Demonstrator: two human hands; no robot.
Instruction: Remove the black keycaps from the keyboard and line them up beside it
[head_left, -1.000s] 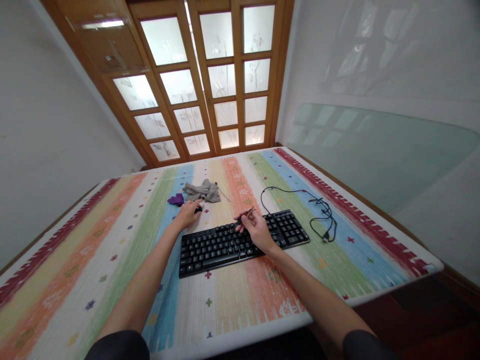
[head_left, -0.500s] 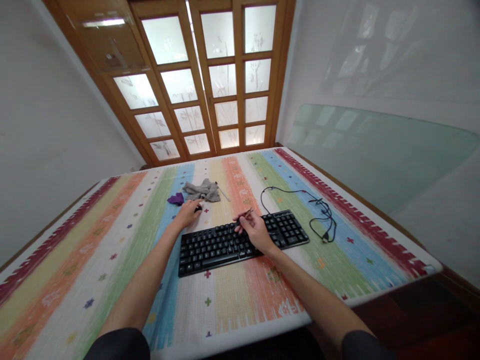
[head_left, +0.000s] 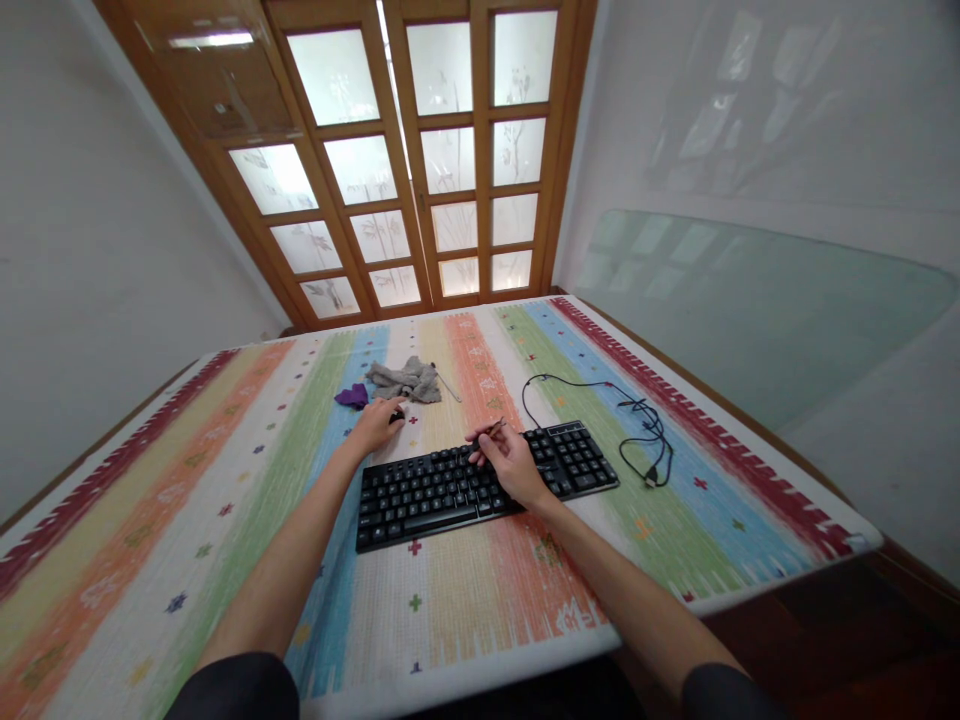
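Note:
A black keyboard (head_left: 442, 500) lies at a slant across the striped cloth, its keys facing up. Over its upper right part is my right hand (head_left: 508, 465), fingers pinched around a thin, dark, pointed tool (head_left: 496, 427) whose kind I cannot make out. Beyond the keyboard's upper left corner, my left hand (head_left: 376, 428) rests low with its fingers curled at a small black object (head_left: 397, 414), mostly hidden under them. Just past those fingers are a crumpled grey cloth (head_left: 405, 380) and a small purple cloth (head_left: 351, 396).
A thin metal rod with a dark end (head_left: 448, 385) lies right of the grey cloth. The keyboard's black cable (head_left: 645, 430) loops over the table on the right, its plug on the cloth. The striped tablecloth (head_left: 247, 470) covers the table, with walls on both sides and glazed wooden doors (head_left: 420, 150) behind.
Almost nothing differs. The view has shifted very slightly, while both hands, the keyboard and the cloths keep their places.

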